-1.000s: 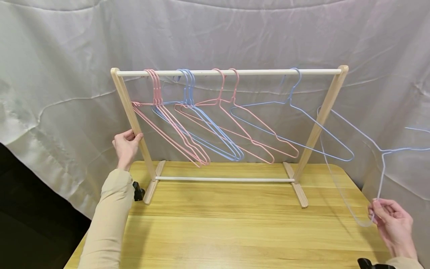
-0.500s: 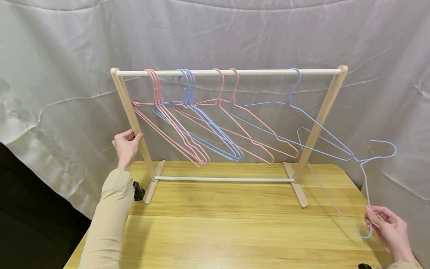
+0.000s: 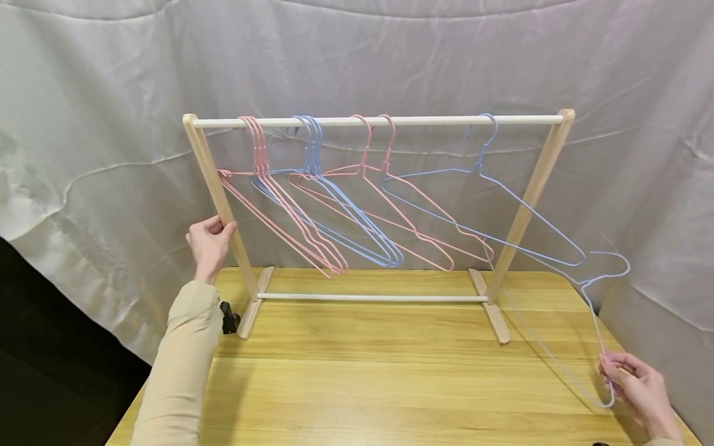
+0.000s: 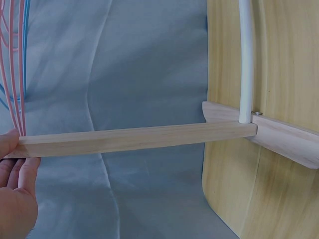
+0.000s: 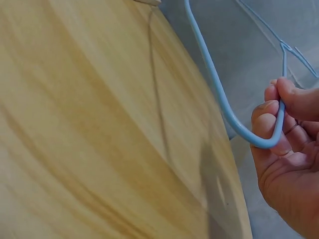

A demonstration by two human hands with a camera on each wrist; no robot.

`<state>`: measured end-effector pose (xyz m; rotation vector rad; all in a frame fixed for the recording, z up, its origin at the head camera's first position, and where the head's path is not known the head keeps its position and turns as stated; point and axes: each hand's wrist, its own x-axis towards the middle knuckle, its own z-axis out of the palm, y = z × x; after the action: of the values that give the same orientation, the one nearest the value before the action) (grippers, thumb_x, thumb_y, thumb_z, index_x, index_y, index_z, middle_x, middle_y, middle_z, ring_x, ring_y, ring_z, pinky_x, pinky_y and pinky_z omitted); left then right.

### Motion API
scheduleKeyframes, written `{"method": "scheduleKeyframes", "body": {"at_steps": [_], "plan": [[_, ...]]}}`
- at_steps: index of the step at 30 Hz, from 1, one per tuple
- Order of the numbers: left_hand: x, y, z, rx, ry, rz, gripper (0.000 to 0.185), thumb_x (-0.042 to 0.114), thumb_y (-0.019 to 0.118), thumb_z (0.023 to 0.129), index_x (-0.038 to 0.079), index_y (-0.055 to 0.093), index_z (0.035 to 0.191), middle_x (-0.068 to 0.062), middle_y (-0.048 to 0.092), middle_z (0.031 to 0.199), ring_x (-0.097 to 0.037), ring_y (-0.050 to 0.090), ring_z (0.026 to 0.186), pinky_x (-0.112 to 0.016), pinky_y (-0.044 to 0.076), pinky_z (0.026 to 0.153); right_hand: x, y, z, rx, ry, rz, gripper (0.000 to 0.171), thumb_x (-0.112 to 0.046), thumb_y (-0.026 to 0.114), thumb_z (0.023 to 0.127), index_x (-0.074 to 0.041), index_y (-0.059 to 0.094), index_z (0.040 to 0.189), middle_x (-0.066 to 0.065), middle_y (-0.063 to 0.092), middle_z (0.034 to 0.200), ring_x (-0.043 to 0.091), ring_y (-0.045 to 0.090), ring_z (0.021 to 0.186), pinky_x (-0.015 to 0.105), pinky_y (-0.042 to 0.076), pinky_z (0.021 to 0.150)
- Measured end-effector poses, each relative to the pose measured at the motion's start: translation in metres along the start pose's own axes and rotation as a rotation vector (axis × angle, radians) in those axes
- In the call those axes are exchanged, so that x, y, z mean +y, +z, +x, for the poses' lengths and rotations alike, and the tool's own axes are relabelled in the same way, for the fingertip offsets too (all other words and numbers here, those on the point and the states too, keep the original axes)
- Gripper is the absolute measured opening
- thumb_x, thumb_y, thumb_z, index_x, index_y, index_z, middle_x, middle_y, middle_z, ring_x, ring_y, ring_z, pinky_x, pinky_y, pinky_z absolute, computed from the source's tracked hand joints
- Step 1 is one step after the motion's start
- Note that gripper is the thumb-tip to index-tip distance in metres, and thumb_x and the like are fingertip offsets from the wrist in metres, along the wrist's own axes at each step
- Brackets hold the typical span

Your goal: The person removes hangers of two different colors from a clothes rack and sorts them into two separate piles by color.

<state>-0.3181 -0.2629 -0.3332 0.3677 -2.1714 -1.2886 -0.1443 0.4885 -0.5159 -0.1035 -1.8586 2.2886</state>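
Observation:
A wooden rack's left post (image 3: 214,179) is gripped by my left hand (image 3: 209,249), thumb on one side and fingers on the other, as the left wrist view shows too. At the right, my right hand (image 3: 638,387) pinches a light blue wire hanger (image 5: 217,87) near one end corner. That hanger is tilted, its hook pointing right and its far end passing behind the rack's right post (image 3: 535,186). On the white top rail (image 3: 435,121) hang three pink hangers (image 3: 260,148), a blue group (image 3: 313,148), two more pink hangers (image 3: 366,145) and a single blue hanger (image 3: 488,142).
The rack's wooden feet (image 3: 496,319) stand on a wood-grain table (image 3: 357,378), joined by a low white bar (image 3: 368,297). Grey curtains (image 3: 435,56) surround the table at the back and sides. A small black device (image 3: 229,318) sits by the left sleeve.
My right hand has moved left and slightly down with the blue hanger, bringing its hook lower and its far end behind the right post. The left hand stays on its post.

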Motion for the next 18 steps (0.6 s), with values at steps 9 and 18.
{"method": "scheduleKeyframes", "body": {"at_steps": [9, 18], "plan": [[0.0004, -0.0002, -0.0005, -0.005, -0.001, -0.014, 0.034, 0.022, 0.073, 0.092, 0.006, 0.073, 0.122, -0.013, 0.074, 0.118, 0.004, 0.069, 0.089, -0.012, 0.05, 0.085, 0.0061, -0.0015, -0.0056, 0.03, 0.097, 0.069, 0.033, 0.009, 0.054, 0.097, -0.013, 0.076, 0.088, -0.005, 0.074, 0.077, 0.005, 0.065, 0.063, 0.019, 0.053, 0.055], [0.0008, 0.0005, -0.0009, -0.001, 0.007, -0.006, 0.033, 0.022, 0.073, 0.092, 0.006, 0.073, 0.122, -0.013, 0.074, 0.117, -0.007, 0.073, 0.099, -0.017, 0.052, 0.089, 0.0093, -0.0042, -0.0091, 0.068, 0.188, -0.036, 0.031, 0.003, 0.058, 0.098, -0.018, 0.075, 0.084, -0.007, 0.073, 0.073, 0.004, 0.061, 0.059, 0.021, 0.05, 0.049]]}}
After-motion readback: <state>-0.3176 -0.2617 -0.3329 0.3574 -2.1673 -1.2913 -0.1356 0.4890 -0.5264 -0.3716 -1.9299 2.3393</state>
